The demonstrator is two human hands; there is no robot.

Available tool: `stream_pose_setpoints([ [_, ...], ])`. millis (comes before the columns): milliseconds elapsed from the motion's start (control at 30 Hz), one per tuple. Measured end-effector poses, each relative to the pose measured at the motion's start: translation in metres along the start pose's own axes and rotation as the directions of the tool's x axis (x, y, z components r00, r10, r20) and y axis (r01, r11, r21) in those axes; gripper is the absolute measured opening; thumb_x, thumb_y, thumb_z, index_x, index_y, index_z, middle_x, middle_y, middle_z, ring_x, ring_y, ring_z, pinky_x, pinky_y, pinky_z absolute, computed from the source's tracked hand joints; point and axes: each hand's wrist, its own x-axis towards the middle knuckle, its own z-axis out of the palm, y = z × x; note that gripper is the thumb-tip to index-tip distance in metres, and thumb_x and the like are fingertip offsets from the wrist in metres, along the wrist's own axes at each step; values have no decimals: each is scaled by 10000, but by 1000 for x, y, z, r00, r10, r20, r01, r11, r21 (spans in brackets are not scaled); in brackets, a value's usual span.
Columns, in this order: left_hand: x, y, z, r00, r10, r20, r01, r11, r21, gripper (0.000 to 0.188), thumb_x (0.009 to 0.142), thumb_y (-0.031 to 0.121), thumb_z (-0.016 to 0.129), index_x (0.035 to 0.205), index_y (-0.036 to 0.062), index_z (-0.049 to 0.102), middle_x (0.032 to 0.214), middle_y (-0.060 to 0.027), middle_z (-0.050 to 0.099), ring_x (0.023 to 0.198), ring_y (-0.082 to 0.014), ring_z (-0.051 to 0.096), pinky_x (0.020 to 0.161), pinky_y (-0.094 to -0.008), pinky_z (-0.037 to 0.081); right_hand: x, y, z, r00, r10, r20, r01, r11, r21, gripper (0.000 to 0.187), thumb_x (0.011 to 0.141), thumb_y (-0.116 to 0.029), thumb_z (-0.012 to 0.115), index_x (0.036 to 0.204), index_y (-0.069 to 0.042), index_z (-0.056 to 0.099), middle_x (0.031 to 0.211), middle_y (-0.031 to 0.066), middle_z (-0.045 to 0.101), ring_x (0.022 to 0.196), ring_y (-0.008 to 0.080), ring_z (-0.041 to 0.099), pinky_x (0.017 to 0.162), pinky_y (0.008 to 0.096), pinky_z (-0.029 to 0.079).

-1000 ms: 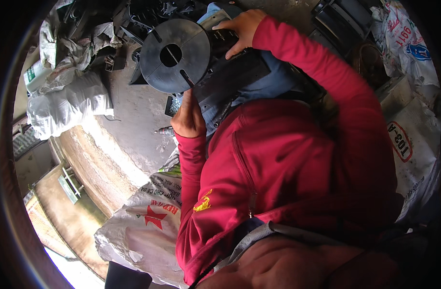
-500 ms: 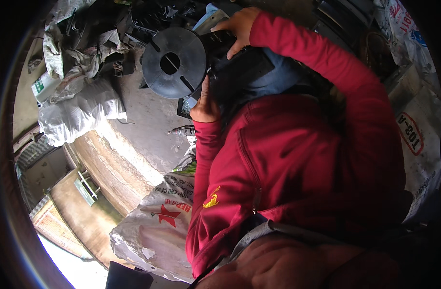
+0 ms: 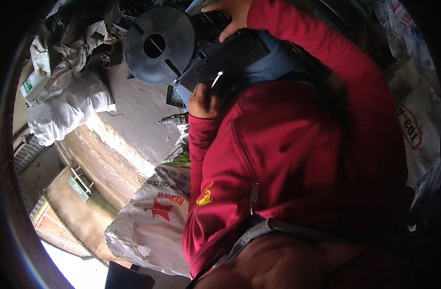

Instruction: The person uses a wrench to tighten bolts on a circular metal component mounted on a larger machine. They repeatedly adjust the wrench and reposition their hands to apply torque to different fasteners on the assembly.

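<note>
The black disc (image 3: 177, 41) stands at the far side of the work, beyond the left hand (image 3: 204, 101) and to its left, with its flat face toward the viewer. The left hand is closed around a slim metal tool (image 3: 217, 78). The tool's long axis runs forward and slightly right, so its bright tip points toward the black plate (image 3: 237, 54), not the disc; contact between tip and plate cannot be determined. The disc's two slots lie on one slanting line through the centre hole, and that line, extended, runs back toward the left hand. The right hand (image 3: 235, 12) is spread wide, fingers and thumb apart, over the dark part (image 3: 211, 21) right of the disc. Both hands are near the disc's rim, neither clearly nearer.
</note>
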Motion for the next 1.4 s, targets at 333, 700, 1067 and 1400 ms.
stream_pose_setpoints([
  [333,-4,-4,60,967,143,212,-210,916,341,419,758,272,674,1128,78,650,1022,-193,663,951,-351,641,831,-443,498,-71,21,3,960,272,65,-269,831,486,903,586,-477,856,1316,-95,486,695,81,595,652,157,582,629,299,481],
  [700,4,-42,88,888,54,456,-229,913,338,571,853,425,524,1291,62,479,1219,-274,544,1159,-405,519,997,-508,384,-29,36,84,970,75,-230,187,370,910,767,741,-407,781,1364,-106,450,611,-76,458,520,48,372,489,231,312],
  [1067,14,-28,80,764,-487,423,236,821,519,407,864,420,406,941,133,685,867,-187,684,850,-406,658,801,-531,505,-76,9,35,923,251,292,-19,-728,686,857,854,-734,368,1234,11,553,717,-32,459,621,58,439,458,176,308],
  [1400,8,-23,73,872,-196,449,25,933,358,296,806,322,589,1037,143,638,956,-188,664,827,-406,649,705,-506,529,-90,0,39,915,235,328,-56,-732,679,726,908,-660,344,1166,-42,624,986,32,621,903,137,587,693,245,432],
])
